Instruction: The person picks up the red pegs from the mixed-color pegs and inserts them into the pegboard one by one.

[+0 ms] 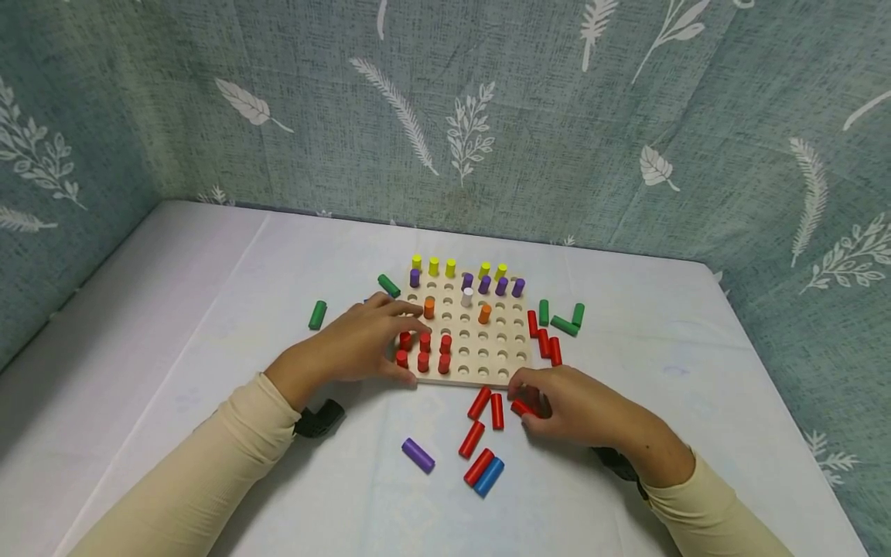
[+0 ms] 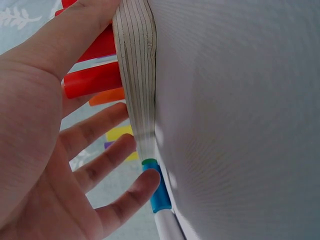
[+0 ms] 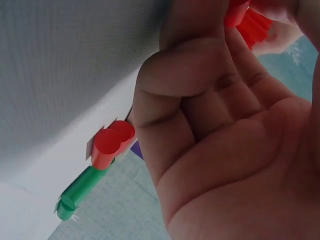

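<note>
Two hands at work on one wooden pegboard [image 1: 480, 363], which lies flat near the middle of the white tabletop [image 1: 696, 433]. Your left hand [image 1: 362, 344] rests at the board's near-left corner, thumb against its front edge and fingers [image 2: 95, 132] spread fairly wide and nearly straight over the cluster of red pegs [image 1: 423, 350] standing in their holes; it grips none of them. Your right hand [image 1: 578, 406] sits just off the board's near-right corner with its fingers curled narrow, pinching a loose red peg [image 1: 520, 408] that lies low at the tabletop — the right wrist view shows red at the fingertips too. Also standing on the board: yellow pegs [image 1: 451, 268] and purple pegs [image 1: 501, 285] along the far rows, two orange and one pale. Loose stock lies around it — more red pegs [image 1: 480, 402] just left of your right hand, a blue peg [image 1: 490, 476], a purple one, and green pegs [image 1: 565, 325] to both sides. Handling, as a judgement: each peg looks light, rigid and smooth-painted, so it will likely roll if nudged; take it across its middle between thumb and forefinger, leaving one end free.
</note>
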Demonstrator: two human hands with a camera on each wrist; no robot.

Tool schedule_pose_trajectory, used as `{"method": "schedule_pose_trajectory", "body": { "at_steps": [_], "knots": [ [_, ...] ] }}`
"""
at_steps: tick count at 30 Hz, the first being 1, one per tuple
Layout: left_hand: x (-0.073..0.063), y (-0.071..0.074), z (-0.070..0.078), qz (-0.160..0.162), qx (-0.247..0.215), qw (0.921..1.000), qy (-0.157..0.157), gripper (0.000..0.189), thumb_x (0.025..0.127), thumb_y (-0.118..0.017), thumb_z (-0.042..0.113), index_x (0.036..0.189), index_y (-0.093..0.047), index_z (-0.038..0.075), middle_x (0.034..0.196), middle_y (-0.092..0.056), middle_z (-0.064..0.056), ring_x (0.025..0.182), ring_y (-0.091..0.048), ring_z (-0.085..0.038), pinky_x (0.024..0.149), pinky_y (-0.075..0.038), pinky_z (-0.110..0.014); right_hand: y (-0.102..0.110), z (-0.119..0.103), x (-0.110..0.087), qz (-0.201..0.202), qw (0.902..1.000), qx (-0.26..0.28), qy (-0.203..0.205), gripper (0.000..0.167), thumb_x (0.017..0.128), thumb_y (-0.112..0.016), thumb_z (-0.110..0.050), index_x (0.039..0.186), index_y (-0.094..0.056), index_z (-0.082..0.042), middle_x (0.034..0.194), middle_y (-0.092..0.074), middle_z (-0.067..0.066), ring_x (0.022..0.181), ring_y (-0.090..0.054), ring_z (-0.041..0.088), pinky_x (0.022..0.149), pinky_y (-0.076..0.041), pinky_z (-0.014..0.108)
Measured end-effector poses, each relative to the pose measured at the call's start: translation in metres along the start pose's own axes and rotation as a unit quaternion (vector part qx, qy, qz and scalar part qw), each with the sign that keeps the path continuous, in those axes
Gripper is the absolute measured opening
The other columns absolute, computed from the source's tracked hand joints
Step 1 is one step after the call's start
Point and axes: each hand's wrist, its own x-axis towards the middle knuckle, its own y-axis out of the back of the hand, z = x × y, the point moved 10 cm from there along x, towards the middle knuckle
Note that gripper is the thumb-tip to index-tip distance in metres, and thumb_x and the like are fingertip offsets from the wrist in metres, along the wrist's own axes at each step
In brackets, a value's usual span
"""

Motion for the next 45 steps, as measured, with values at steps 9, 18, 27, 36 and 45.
{"method": "schedule_pose_trajectory", "body": {
  "at_steps": [9,18,27,36,45],
  "knots": [
    [-0.003,0.001,0.000,0.010,-0.001,0.9999,-0.006,0.073,0.070,-0.087,0.053,0.133,-0.065,0.024,0.152,-0.049,-0.004,0.139,-0.040,-0.033,0.110,-0.040,-0.058,0.000,-0.007,0.000,-0.003,0.9998,0.013,0.018,0.029,0.088,-0.073,-0.017,0.117,-0.069,-0.019,0.079,-0.059,-0.011,0.074,-0.055,0.008,0.063,-0.050,0.021],
    [-0.004,0.000,-0.002,0.009,0.003,1.0000,-0.002,0.073,0.071,-0.086,0.053,0.134,-0.064,0.025,0.154,-0.047,-0.003,0.139,-0.039,-0.031,0.110,-0.041,-0.058,0.013,-0.026,0.001,0.028,0.9978,0.012,0.060,0.024,0.090,-0.069,-0.014,0.114,-0.069,-0.016,0.077,-0.058,-0.012,0.072,-0.055,0.006,0.062,-0.050,0.020],
    [-0.005,0.000,0.000,0.008,0.003,0.9999,-0.008,0.072,0.072,-0.085,0.055,0.134,-0.064,0.026,0.154,-0.047,-0.002,0.140,-0.039,-0.031,0.110,-0.040,-0.057,0.037,-0.037,0.007,0.115,0.9898,0.013,0.083,0.025,0.090,-0.070,-0.012,0.114,-0.068,-0.013,0.078,-0.060,-0.012,0.073,-0.054,0.008,0.064,-0.050,0.021],
    [-0.006,0.003,0.002,0.009,0.002,0.9999,-0.007,0.072,0.071,-0.086,0.054,0.133,-0.065,0.024,0.154,-0.047,-0.003,0.139,-0.040,-0.030,0.110,-0.041,-0.056,0.052,-0.044,0.011,0.165,0.9800,0.014,0.110,0.026,0.088,-0.069,-0.010,0.114,-0.068,-0.009,0.084,-0.062,-0.008,0.079,-0.056,0.011,0.070,-0.054,0.028],
    [-0.007,0.002,0.002,0.007,-0.002,1.0000,-0.004,0.072,0.071,-0.086,0.053,0.133,-0.065,0.024,0.154,-0.047,-0.004,0.140,-0.039,-0.031,0.110,-0.041,-0.057,0.058,-0.046,0.018,0.180,0.9799,0.014,0.084,0.026,0.089,-0.068,-0.014,0.114,-0.067,-0.009,0.084,-0.060,-0.007,0.080,-0.056,0.014,0.070,-0.052,0.024]
  ]
}}
